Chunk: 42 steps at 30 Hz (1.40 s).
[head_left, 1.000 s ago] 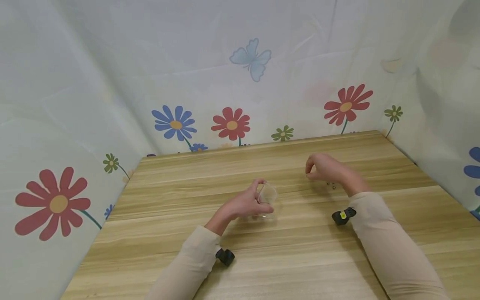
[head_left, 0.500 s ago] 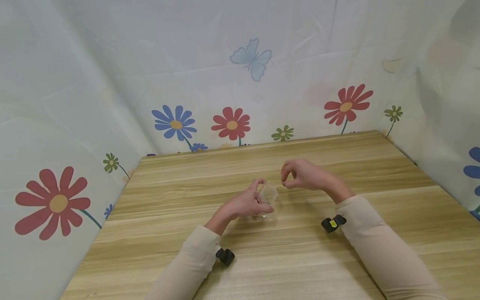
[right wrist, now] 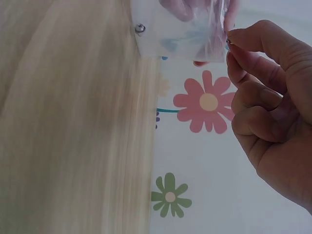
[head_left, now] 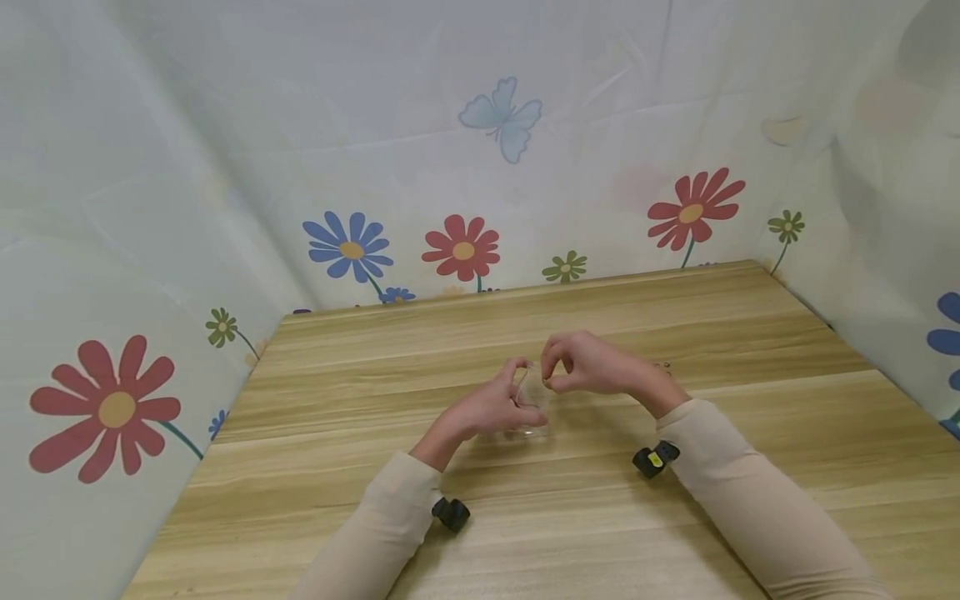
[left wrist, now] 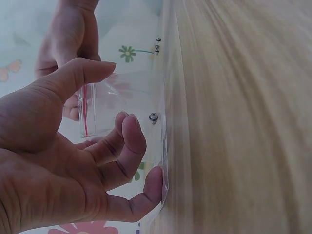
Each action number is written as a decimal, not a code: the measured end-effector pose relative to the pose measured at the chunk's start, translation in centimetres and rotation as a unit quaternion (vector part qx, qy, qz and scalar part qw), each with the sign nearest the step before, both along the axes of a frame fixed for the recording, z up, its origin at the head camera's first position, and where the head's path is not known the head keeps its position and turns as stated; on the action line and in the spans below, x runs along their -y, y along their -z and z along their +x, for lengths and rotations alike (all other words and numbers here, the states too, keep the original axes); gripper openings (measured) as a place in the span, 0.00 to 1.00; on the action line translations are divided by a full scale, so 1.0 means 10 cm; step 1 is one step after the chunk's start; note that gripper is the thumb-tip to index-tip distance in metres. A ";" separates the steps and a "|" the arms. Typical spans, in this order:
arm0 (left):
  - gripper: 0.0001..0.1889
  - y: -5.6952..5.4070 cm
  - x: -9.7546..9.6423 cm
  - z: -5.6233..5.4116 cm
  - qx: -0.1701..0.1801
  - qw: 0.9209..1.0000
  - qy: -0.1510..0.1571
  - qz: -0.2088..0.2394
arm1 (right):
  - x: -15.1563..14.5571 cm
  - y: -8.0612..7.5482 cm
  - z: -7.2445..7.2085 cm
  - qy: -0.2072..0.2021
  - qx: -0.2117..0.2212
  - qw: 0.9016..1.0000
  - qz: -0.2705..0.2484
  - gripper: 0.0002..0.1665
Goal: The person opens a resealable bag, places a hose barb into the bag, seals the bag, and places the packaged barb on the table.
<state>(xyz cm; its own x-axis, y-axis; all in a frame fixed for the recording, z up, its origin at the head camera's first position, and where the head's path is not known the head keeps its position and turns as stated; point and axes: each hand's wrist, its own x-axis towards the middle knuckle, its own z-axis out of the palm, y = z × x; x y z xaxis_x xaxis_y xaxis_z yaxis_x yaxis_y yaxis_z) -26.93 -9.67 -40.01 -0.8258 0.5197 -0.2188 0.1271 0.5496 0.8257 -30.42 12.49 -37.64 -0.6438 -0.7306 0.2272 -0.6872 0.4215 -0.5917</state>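
Observation:
A small clear zip bag [left wrist: 109,109] with a red line along its mouth stands on the table, mouth up. My left hand [head_left: 491,408] holds it, thumb and fingers at opposite sides of the mouth. Inside, near the bottom, lies a small metal screw [left wrist: 153,118], also visible through the plastic in the right wrist view. Close above the bag's opening is my right hand [head_left: 592,364], pinching another tiny metal screw [right wrist: 228,42] between thumb and forefinger. Fingertips hide most of that piece.
Several more small metal screws [head_left: 663,365] lie on the wooden table [head_left: 585,517], just beyond my right wrist. A white curtain [head_left: 405,150] printed with flowers stands behind the table and along both sides.
My right hand has moved left from beside the loose screws to the bag's mouth, carrying a pinched screw. The left hand and bag have stayed in place.

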 end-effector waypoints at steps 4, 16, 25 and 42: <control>0.50 0.00 -0.01 0.00 -0.007 1.000 -0.002 -0.005 | 0.04 0.03 0.01 -0.009 -0.008 1.000 -0.004 0.09; 0.50 0.02 0.01 -0.02 -0.009 1.000 0.005 -0.006 | 0.10 0.04 0.03 -0.012 -0.026 1.000 0.001 0.07; 0.50 0.01 0.00 -0.02 -0.010 1.000 0.004 -0.007 | 0.08 0.05 0.01 -0.018 -0.034 0.999 0.001 0.04; 0.49 0.02 0.00 -0.02 0.005 1.000 -0.009 0.012 | -0.59 -0.20 -0.12 0.095 0.007 0.995 -0.001 0.03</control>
